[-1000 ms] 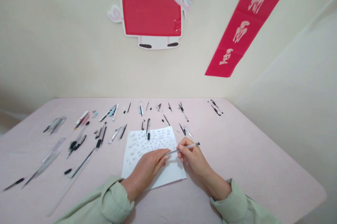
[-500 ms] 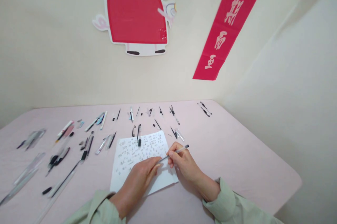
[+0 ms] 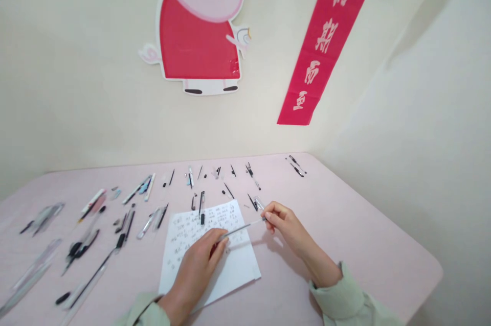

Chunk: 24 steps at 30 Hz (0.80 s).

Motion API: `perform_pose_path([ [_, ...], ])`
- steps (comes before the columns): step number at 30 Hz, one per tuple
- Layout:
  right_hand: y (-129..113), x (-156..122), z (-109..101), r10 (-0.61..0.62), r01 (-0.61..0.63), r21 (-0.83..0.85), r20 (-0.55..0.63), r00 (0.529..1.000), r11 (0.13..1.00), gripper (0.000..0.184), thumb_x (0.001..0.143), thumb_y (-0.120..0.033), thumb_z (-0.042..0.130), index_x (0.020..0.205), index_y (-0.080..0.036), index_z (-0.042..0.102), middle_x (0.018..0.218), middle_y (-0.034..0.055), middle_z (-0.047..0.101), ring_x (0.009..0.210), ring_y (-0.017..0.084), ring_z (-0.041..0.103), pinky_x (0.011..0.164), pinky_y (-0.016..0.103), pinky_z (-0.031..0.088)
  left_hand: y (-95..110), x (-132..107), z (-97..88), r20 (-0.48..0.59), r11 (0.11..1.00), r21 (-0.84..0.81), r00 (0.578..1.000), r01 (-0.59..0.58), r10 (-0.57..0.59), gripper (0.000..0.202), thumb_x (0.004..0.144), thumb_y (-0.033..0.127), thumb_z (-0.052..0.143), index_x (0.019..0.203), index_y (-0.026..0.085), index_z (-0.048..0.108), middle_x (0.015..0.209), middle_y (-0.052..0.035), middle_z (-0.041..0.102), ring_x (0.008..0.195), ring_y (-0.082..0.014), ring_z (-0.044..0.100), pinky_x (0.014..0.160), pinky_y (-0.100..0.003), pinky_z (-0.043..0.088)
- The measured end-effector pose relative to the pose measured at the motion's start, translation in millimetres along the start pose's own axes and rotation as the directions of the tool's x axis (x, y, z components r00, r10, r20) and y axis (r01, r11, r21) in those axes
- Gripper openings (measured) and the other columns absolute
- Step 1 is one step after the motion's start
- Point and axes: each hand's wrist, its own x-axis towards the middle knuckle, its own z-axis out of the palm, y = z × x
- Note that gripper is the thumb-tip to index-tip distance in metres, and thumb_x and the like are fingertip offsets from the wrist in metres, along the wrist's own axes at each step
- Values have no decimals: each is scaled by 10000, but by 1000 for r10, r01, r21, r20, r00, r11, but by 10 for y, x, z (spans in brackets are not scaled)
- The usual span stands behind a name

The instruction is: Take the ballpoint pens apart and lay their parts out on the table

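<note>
A slim pen (image 3: pixel 243 226) with a grey and whitish body stretches slantwise between my two hands above the paper. My left hand (image 3: pixel 201 259) is closed around its lower left end, over the written sheet. Thumb and fingertips of my right hand (image 3: pixel 286 226) pinch the upper right end, just past the sheet's right edge. Whether the pen is whole or drawn apart I cannot make out. Beneath lies a white sheet of paper (image 3: pixel 240 264) covered with handwriting in its upper part. A dark pen piece (image 3: pixel 202 208) rests across its top edge.
Loose pen parts are spread over the pink table (image 3: pixel 345 234): black refills (image 3: pixel 94 275), clear barrels (image 3: pixel 146 226), caps (image 3: pixel 62 298) and a pink-and-white pen (image 3: pixel 92 203). Two black pens (image 3: pixel 297 168) lie at the far right. A cartoon pig cutout (image 3: pixel 199 50) and a red banner (image 3: pixel 318 55) hang on the wall.
My right hand has slid up and right along the pen to its far end, whose dark tip is now covered by the fingers. My left hand stays nearly in place. The view has tilted upward.
</note>
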Motion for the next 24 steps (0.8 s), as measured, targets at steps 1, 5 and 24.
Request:
perform_pose_path([
  [1,5,-12,-59,20,-19,-31,45,999,999,197,791,-364,617,805,-168,598,613,-25,545,565,110,486,563,242,374,3,3,-6,0,1000,-12,1000,8,-8,265,916,381,406,968,226,614,971,-32,671,909,-186,618,814,-282,461],
  [5,34,-101,-163,60,-34,-144,183,981,989,180,806,-331,610,880,-167,601,729,14,621,671,135,555,641,265,423,19,7,7,39,999,-37,999,33,-32,262,904,389,419,918,225,623,897,-20,667,833,-178,615,764,-273,454],
  [24,639,965,-1605,-163,-619,-716,-686,709,324,152,866,-259,460,962,-202,564,871,49,670,787,187,626,572,267,327,-6,0,64,119,991,51,985,121,-126,315,923,420,337,1060,281,585,804,13,664,770,-171,626,719,-260,425],
])
